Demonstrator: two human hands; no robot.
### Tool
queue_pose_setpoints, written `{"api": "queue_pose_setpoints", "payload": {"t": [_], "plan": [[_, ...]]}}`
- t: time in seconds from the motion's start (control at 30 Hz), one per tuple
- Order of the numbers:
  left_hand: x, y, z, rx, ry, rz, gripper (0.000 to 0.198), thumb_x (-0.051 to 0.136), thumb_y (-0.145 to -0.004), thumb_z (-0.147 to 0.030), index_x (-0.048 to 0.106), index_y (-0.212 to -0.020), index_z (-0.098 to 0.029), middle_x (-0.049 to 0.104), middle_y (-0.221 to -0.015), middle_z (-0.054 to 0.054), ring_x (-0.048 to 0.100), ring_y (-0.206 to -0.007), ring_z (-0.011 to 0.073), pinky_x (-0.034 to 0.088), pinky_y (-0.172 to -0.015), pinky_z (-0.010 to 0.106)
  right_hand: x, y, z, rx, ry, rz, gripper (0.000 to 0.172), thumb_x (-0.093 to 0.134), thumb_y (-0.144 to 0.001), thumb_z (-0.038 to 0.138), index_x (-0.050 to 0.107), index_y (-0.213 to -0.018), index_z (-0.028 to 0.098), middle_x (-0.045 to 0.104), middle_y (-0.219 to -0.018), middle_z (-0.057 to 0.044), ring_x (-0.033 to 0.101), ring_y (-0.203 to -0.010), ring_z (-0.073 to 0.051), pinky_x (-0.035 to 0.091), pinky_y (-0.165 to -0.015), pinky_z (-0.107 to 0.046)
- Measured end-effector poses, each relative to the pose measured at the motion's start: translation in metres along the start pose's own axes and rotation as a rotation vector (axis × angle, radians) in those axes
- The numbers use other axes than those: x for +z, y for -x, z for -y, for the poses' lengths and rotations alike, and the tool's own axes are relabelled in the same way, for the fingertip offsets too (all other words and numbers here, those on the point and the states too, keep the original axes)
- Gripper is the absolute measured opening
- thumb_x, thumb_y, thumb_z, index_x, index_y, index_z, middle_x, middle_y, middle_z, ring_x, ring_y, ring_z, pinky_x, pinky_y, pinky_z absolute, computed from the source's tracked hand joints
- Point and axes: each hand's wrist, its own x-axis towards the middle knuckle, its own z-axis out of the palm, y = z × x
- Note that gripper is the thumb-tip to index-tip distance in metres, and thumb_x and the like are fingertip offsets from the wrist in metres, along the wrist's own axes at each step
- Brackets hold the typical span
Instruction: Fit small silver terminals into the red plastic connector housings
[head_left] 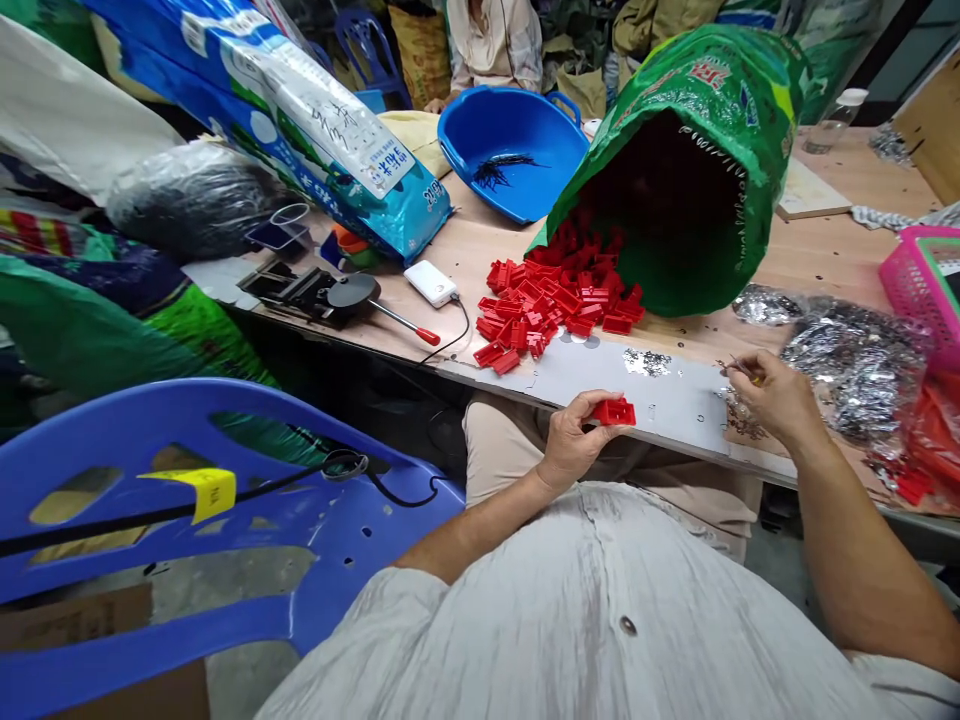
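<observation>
My left hand (571, 440) is closed on a small red plastic part (615, 411), held just above the table's near edge. My right hand (772, 392) rests on the table to the right, fingers pinched on a tiny metal piece (741, 369) beside a scatter of small metal bits (742, 415). A pile of the same red plastic parts (559, 300) spills from the mouth of a tipped green sack (690, 170) in the middle of the table.
A blue basin (510, 150) with dark pieces stands at the back, another person behind it. A white power bank (430, 283), a small hand press (330, 295), clear bags of metal parts (855, 360), a pink basket (919, 285) and a blue chair (187, 500) surround me.
</observation>
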Motion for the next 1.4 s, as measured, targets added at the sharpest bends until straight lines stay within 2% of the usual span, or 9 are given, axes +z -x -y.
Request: {"api": "queue_pose_setpoints", "payload": {"t": [0.1,0.2,0.33,0.47,0.6,1.1,1.2,1.27,1.4], "plan": [[0.000,0.000,-0.002,0.074,-0.098,-0.029,0.040,0.078,-0.074,-0.033,0.066,-0.111,-0.021,0.071,-0.115,0.007,0.069,-0.099,0.0181,0.053,-0.094,0.031,0.003,0.020,0.027,-0.102,-0.301,0.131,0.022,0.060,-0.084,0.041,0.062,-0.093,0.022,0.069,-0.086,-0.006,0.060,-0.071,-0.018,0.044,-0.062,-0.029],[0.001,0.001,-0.005,0.157,-0.199,-0.054,0.039,0.076,-0.076,-0.034,0.066,-0.111,-0.023,0.071,-0.113,0.005,0.069,-0.098,0.0177,0.053,-0.093,0.031,0.007,0.044,0.060,-0.204,-0.331,0.219,0.020,0.058,-0.087,0.040,0.063,-0.096,0.022,0.066,-0.079,-0.002,0.055,-0.063,-0.015,0.042,-0.057,-0.027],[0.002,0.003,-0.009,0.243,-0.282,-0.061,0.037,0.075,-0.077,-0.033,0.066,-0.112,-0.023,0.071,-0.113,0.005,0.069,-0.100,0.0180,0.053,-0.094,0.032,0.012,0.066,0.095,-0.367,-0.296,0.239,0.013,0.056,-0.091,0.034,0.063,-0.095,0.023,0.064,-0.075,0.000,0.053,-0.059,-0.013,0.042,-0.057,-0.027],[0.003,0.004,-0.010,0.267,-0.292,-0.035,0.035,0.074,-0.078,-0.032,0.066,-0.112,-0.024,0.071,-0.114,0.004,0.065,-0.112,0.0213,0.047,-0.106,0.038,0.019,0.069,0.109,-0.527,-0.258,0.231,0.009,0.052,-0.092,0.024,0.061,-0.093,0.023,0.066,-0.082,-0.003,0.059,-0.070,-0.016,0.045,-0.065,-0.028],[0.003,0.005,-0.009,0.256,-0.274,-0.014,0.032,0.072,-0.079,-0.030,0.067,-0.110,-0.025,0.072,-0.113,0.004,0.064,-0.114,0.0220,0.043,-0.111,0.043,0.024,0.067,0.112,-0.576,-0.254,0.230,0.011,0.050,-0.092,0.021,0.061,-0.094,0.023,0.066,-0.084,-0.004,0.062,-0.075,-0.018,0.048,-0.068,-0.031],[0.005,0.007,-0.008,0.269,-0.248,-0.023,0.031,0.073,-0.078,-0.028,0.068,-0.108,-0.026,0.072,-0.111,0.003,0.065,-0.112,0.0222,0.046,-0.110,0.043,0.021,0.066,0.113,-0.596,-0.331,0.258,0.019,0.051,-0.091,0.020,0.068,-0.097,0.024,0.070,-0.091,-0.006,0.065,-0.085,-0.020,0.052,-0.075,-0.034],[0.004,0.006,-0.009,0.260,-0.237,-0.058,0.032,0.074,-0.078,-0.029,0.067,-0.109,-0.025,0.072,-0.113,0.004,0.065,-0.114,0.0219,0.047,-0.108,0.042,0.018,0.064,0.110,-0.503,-0.396,0.325,0.020,0.052,-0.093,0.028,0.069,-0.104,0.025,0.069,-0.098,-0.006,0.064,-0.086,-0.019,0.051,-0.074,-0.032],[0.003,0.006,-0.010,0.262,-0.236,-0.079,0.034,0.074,-0.078,-0.030,0.066,-0.110,-0.024,0.072,-0.114,0.004,0.065,-0.114,0.0217,0.047,-0.107,0.042,0.016,0.062,0.104,-0.393,-0.425,0.322,0.023,0.054,-0.093,0.035,0.068,-0.107,0.025,0.068,-0.099,-0.005,0.060,-0.077,-0.017,0.048,-0.066,-0.030],[0.003,0.005,-0.011,0.303,-0.252,-0.079,0.035,0.075,-0.077,-0.029,0.066,-0.111,-0.024,0.072,-0.112,0.004,0.065,-0.113,0.0214,0.048,-0.106,0.040,0.019,0.060,0.095,-0.236,-0.470,0.281,0.025,0.058,-0.089,0.045,0.066,-0.099,0.023,0.062,-0.080,-0.001,0.048,-0.062,-0.013,0.040,-0.057,-0.028]]}}
